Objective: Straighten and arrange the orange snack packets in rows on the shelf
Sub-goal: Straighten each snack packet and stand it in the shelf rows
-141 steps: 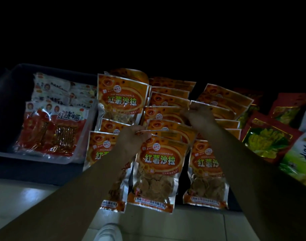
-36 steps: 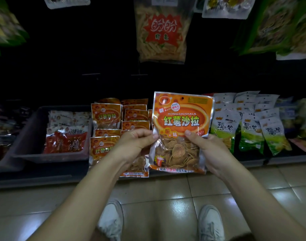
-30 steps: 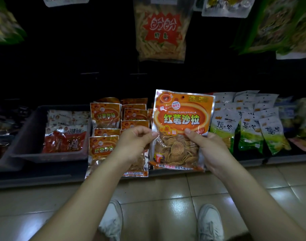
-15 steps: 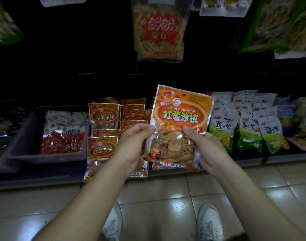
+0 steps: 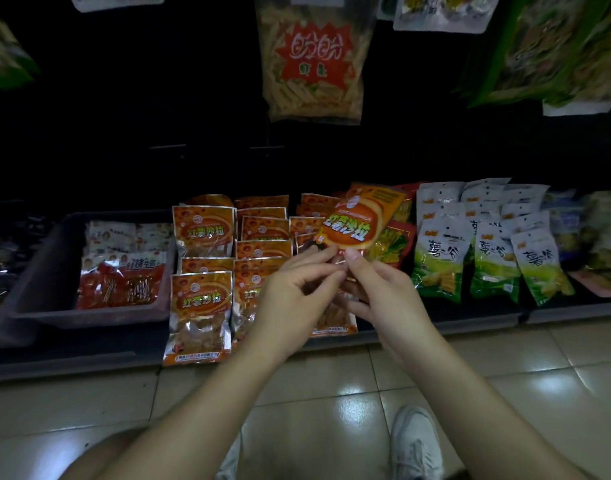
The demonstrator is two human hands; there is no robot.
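Dim shop aisle, glossy tiled floor (image 5: 505, 393), and a low dark shelf (image 5: 435, 329) running left to right along its far edge. Orange packets (image 5: 262, 230) lie on the shelf in overlapping rows from near to far. The nearest one on the left (image 5: 202, 292) hangs a little over the shelf's front edge.

The person holds one more packet (image 5: 361, 220) up above the right side of these rows. It tilts, its top leaning right and away. The left hand (image 5: 293, 296) and right hand (image 5: 383, 296) meet at its lower edge. Each grip is narrow, thumb and fingertips pinching the packet's bottom part, the two hands touching or almost touching. The rest of that lower part is hidden behind the fingers.

Left of the orange rows sits a grey bin (image 5: 44, 278) with red and white packets (image 5: 120, 285) inside. Just right of the held packet, partly behind it, lie red packets with yellow pictures (image 5: 390, 244). Further right, green and white packets (image 5: 439, 258) lie in their own rows.

Above, against the black back wall, hangs a clear bag of pale sticks (image 5: 312, 64) with a red star label. More hanging bags show at the top corners, blurred.

One white shoe (image 5: 415, 445) stands on the tiles near the right forearm.
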